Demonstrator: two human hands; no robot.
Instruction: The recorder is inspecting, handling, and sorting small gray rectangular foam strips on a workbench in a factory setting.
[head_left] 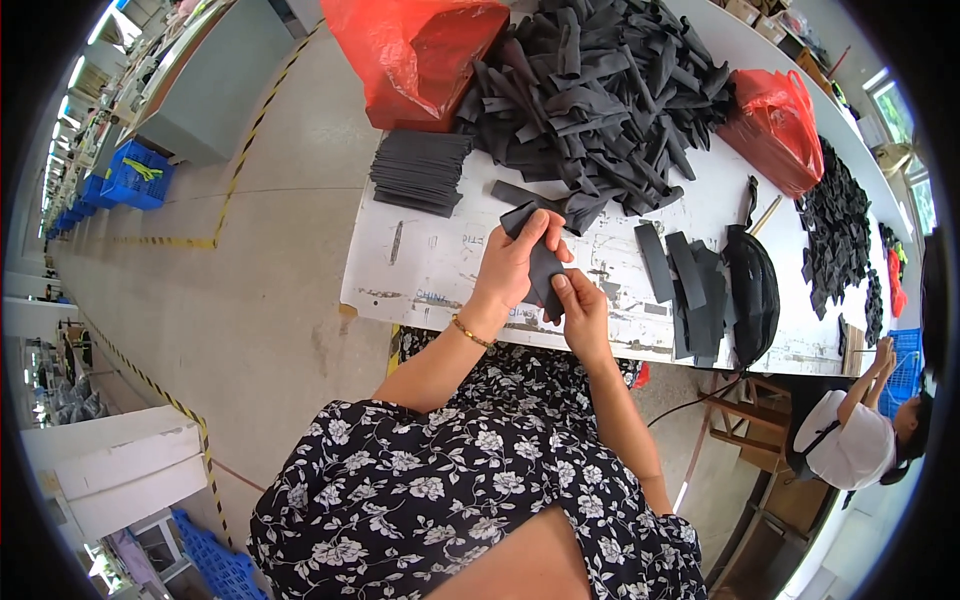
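Both of my hands hold one dark grey fabric strip (543, 268) above the front of the white table (420, 262). My left hand (512, 262) grips its upper part, thumb on top. Lower down, my right hand (584, 310) pinches the other end between thumb and fingers. Just beyond my hands lies a loose strip (520, 194). A large tangled heap of the same dark strips (600, 95) covers the table's far side. To the left of the heap sits a neat stack of flat strips (421, 171).
Red plastic bags (415, 60) stand at the heap's left and right. Several flat strips (690, 285) and a black bag-like item (752, 290) lie to my right. Farther right are another dark pile (838, 225), a co-worker (850, 440) and a wooden stool (750, 415).
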